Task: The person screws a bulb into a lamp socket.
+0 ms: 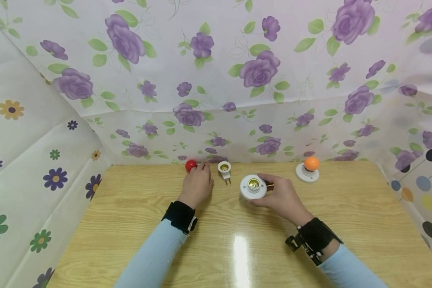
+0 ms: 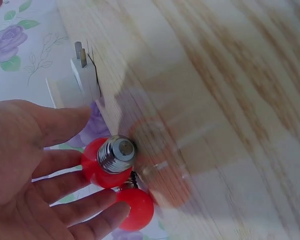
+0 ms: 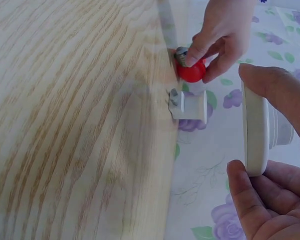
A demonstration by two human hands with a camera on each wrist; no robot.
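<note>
My left hand (image 1: 197, 185) reaches to the back edge of the table, at two red bulbs. The nearer red bulb (image 2: 97, 165) has its silver screw cap towards the left wrist camera and lies against my fairly straight fingers (image 2: 65, 187); the thumb stands a little apart from it. The other red bulb (image 2: 137, 210) lies beside my fingertips. My right hand (image 1: 282, 198) holds a round white lamp holder (image 1: 247, 193) by its rim between thumb and fingers. In the head view, its brass-coloured socket faces up; in the right wrist view, the holder is seen edge-on.
Between the hands, a white plug-in lamp socket (image 1: 225, 168) with two metal prongs sits near the back edge. An orange bulb (image 1: 311, 163) stands in another round white holder (image 1: 306, 176) at the back right. Flowered cloth (image 1: 201, 136) rises behind the wooden table (image 1: 129, 216).
</note>
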